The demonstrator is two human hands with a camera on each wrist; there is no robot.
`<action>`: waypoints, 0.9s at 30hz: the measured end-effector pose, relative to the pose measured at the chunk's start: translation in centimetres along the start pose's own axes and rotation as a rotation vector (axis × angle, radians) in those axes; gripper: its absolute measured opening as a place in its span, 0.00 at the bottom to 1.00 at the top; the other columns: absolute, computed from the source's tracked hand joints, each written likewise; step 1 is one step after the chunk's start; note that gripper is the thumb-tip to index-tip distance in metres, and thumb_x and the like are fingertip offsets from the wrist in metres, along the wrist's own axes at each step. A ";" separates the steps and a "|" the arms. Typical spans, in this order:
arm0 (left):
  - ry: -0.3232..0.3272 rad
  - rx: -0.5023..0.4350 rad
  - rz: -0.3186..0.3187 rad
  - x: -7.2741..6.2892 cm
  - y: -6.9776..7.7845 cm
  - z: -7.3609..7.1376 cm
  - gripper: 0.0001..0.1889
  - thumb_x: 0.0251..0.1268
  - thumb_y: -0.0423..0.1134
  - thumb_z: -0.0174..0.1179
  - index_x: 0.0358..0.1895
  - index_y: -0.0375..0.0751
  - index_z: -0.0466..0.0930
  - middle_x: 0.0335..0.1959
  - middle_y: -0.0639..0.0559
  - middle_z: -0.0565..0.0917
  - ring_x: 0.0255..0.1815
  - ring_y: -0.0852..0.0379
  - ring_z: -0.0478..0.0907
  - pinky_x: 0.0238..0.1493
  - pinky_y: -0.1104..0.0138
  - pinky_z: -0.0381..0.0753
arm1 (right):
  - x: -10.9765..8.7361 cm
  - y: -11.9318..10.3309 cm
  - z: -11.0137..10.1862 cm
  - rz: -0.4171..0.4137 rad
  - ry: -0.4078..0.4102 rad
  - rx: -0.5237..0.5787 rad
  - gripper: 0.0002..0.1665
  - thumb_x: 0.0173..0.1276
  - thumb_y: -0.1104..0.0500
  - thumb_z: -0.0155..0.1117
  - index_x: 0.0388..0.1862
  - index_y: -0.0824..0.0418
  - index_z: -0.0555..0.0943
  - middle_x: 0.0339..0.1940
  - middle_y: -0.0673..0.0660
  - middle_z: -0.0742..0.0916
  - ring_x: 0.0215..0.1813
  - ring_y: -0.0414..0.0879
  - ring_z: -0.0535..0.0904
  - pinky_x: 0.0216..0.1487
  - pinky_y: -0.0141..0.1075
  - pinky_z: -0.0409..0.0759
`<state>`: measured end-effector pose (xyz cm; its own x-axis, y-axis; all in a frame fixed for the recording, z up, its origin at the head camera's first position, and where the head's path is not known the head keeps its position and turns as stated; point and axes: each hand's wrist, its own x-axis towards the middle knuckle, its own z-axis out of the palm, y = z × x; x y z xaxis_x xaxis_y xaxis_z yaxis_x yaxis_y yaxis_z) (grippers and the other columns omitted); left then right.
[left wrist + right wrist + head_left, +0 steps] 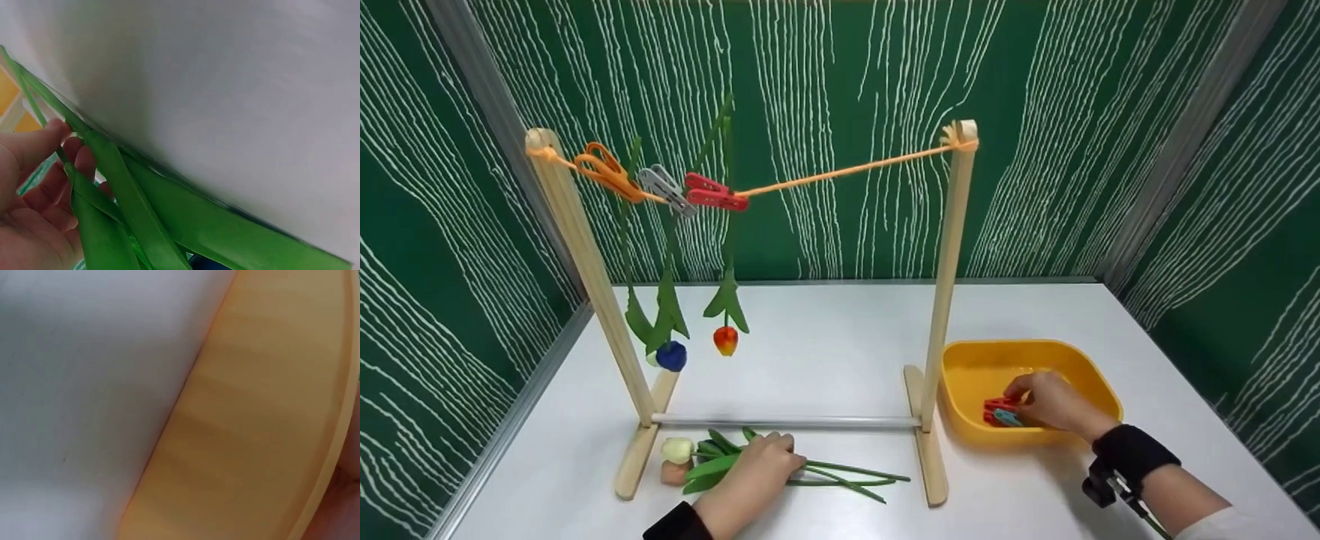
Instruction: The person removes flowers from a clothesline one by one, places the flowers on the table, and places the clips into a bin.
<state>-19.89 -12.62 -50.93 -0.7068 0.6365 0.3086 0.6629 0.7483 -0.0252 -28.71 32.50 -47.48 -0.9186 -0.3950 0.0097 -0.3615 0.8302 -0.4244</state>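
My left hand (763,466) pinches a green stem of the artificial tulips (851,480) lying on the table. In the left wrist view its thumb and fingers (48,138) are at the stem, beside broad green leaves (135,208). A cream tulip head (677,450) and a peach one (675,472) lie left of it. My right hand (1054,405) reaches into a yellow basin (1035,346), its bent fingertips at red clothespins (994,411) and a light-blue clothespin (1007,418). Whether it grips one is unclear; the right wrist view shows mainly the basin's outer wall (264,399).
A wooden frame (949,277) carries an orange cord (847,172). Orange (611,174), grey (667,190) and red (716,193) clothespins hold upside-down tulips on its left half, including a blue one (671,355) and a red-yellow one (725,340). A low crossbar (787,422) joins the posts.
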 end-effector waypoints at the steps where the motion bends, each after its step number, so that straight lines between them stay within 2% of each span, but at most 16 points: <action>1: -0.002 0.006 0.001 0.0 0.0 0.0 0.11 0.46 0.27 0.64 0.28 0.49 0.87 0.24 0.55 0.76 0.26 0.59 0.71 0.26 0.68 0.69 | -0.1 0.0 0.0 0.000 -0.002 -0.001 0.11 0.52 0.67 0.70 0.36 0.64 0.85 0.32 0.55 0.87 0.34 0.47 0.79 0.40 0.41 0.80; 3: -0.012 0.013 0.001 -0.1 0.0 -0.1 0.11 0.46 0.27 0.64 0.30 0.49 0.87 0.25 0.54 0.77 0.27 0.59 0.72 0.27 0.68 0.70 | -0.1 -0.1 0.0 0.019 -0.018 0.006 0.12 0.52 0.67 0.70 0.38 0.65 0.84 0.33 0.55 0.87 0.36 0.48 0.79 0.43 0.45 0.80; 6: -0.031 -0.013 -0.004 -0.1 -0.2 -0.6 0.08 0.53 0.33 0.65 0.35 0.48 0.87 0.28 0.54 0.78 0.31 0.58 0.73 0.31 0.66 0.71 | -0.1 -0.7 -0.7 0.064 -0.040 0.011 0.14 0.53 0.66 0.69 0.41 0.66 0.84 0.36 0.58 0.86 0.36 0.48 0.78 0.43 0.46 0.79; 8: -0.020 -0.032 -0.011 0.0 -0.3 -1.4 0.09 0.58 0.39 0.64 0.41 0.46 0.86 0.33 0.53 0.79 0.36 0.57 0.74 0.35 0.65 0.73 | 0.1 -1.4 -1.9 0.059 -0.020 0.005 0.16 0.55 0.66 0.68 0.44 0.68 0.83 0.38 0.61 0.86 0.36 0.48 0.78 0.41 0.44 0.80; 9: 0.008 -0.042 -0.013 0.2 -0.5 -1.9 0.11 0.59 0.42 0.63 0.44 0.45 0.84 0.36 0.53 0.79 0.39 0.57 0.75 0.38 0.64 0.74 | 0.2 -1.9 -2.8 0.059 0.003 0.015 0.17 0.56 0.65 0.67 0.45 0.69 0.82 0.38 0.62 0.86 0.35 0.48 0.78 0.38 0.42 0.80; 11: 0.117 -0.067 -0.010 0.6 -0.8 -3.4 0.16 0.60 0.44 0.63 0.49 0.43 0.81 0.41 0.52 0.80 0.44 0.56 0.75 0.44 0.63 0.75 | 0.5 -3.5 -5.4 0.053 0.075 0.025 0.17 0.59 0.65 0.64 0.48 0.69 0.80 0.40 0.64 0.85 0.35 0.50 0.79 0.33 0.37 0.80; 14: 0.411 -0.072 0.031 1.7 -1.5 -6.3 0.18 0.59 0.40 0.62 0.52 0.40 0.78 0.47 0.47 0.79 0.50 0.52 0.75 0.49 0.60 0.76 | 0.8 -6.8 -10.5 0.000 0.247 0.028 0.16 0.64 0.65 0.60 0.51 0.68 0.79 0.43 0.66 0.84 0.39 0.53 0.80 0.31 0.28 0.77; 16: 0.620 -0.072 0.066 2.6 -2.0 -8.4 0.18 0.57 0.36 0.61 0.52 0.37 0.78 0.49 0.43 0.79 0.52 0.49 0.75 0.52 0.59 0.74 | 0.9 -9.6 -14.1 -0.041 0.401 0.015 0.15 0.66 0.65 0.57 0.51 0.65 0.80 0.45 0.64 0.84 0.42 0.49 0.79 0.33 0.22 0.74; 18: 0.785 -0.075 0.074 3.4 -2.4 -10.5 0.19 0.56 0.33 0.60 0.54 0.34 0.77 0.52 0.39 0.77 0.53 0.45 0.73 0.56 0.57 0.71 | 1.1 -12.7 -17.4 -0.107 0.563 0.008 0.14 0.67 0.66 0.55 0.51 0.63 0.80 0.48 0.62 0.84 0.41 0.41 0.77 0.36 0.18 0.71; 19: 0.845 -0.082 0.062 3.8 -2.5 -11.5 0.20 0.56 0.32 0.59 0.54 0.33 0.76 0.53 0.37 0.75 0.54 0.44 0.71 0.58 0.57 0.69 | 1.2 -14.3 -18.8 -0.148 0.647 0.012 0.15 0.68 0.66 0.54 0.50 0.62 0.81 0.49 0.60 0.84 0.43 0.37 0.76 0.39 0.17 0.70; 21: 0.919 -0.121 0.005 4.6 -2.6 -13.3 0.22 0.57 0.30 0.58 0.57 0.31 0.72 0.57 0.36 0.72 0.58 0.43 0.68 0.61 0.60 0.66 | 1.4 -17.8 -21.2 -0.267 0.810 0.007 0.15 0.66 0.69 0.53 0.48 0.62 0.82 0.50 0.57 0.84 0.46 0.34 0.75 0.44 0.18 0.70; 24: 0.946 -0.214 -0.124 5.7 -2.5 -15.4 0.26 0.60 0.29 0.58 0.63 0.29 0.65 0.62 0.35 0.66 0.64 0.44 0.63 0.67 0.62 0.62 | 2.1 -23.1 -23.6 -0.519 0.984 -0.038 0.16 0.63 0.71 0.53 0.45 0.63 0.83 0.51 0.56 0.84 0.53 0.38 0.76 0.51 0.24 0.72; 25: 0.937 -0.240 -0.173 6.1 -2.5 -16.0 0.28 0.62 0.30 0.58 0.65 0.29 0.62 0.64 0.36 0.64 0.66 0.45 0.60 0.68 0.62 0.60 | 2.4 -24.8 -24.1 -0.610 1.017 -0.071 0.16 0.61 0.72 0.54 0.44 0.64 0.83 0.50 0.57 0.84 0.57 0.41 0.75 0.55 0.27 0.71; 27: 0.912 -0.290 -0.250 7.0 -2.6 -16.8 0.31 0.64 0.31 0.58 0.68 0.29 0.57 0.67 0.36 0.60 0.69 0.46 0.58 0.69 0.61 0.59 | 3.3 -28.0 -24.6 -0.760 1.018 -0.144 0.15 0.61 0.72 0.54 0.44 0.65 0.83 0.50 0.58 0.84 0.58 0.47 0.75 0.60 0.33 0.69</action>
<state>-22.38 -13.27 -32.70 -0.4548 -0.0124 0.8905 0.6410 0.6896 0.3370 -25.54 17.61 -13.28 -0.1579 -0.3619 0.9188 -0.8024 0.5893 0.0942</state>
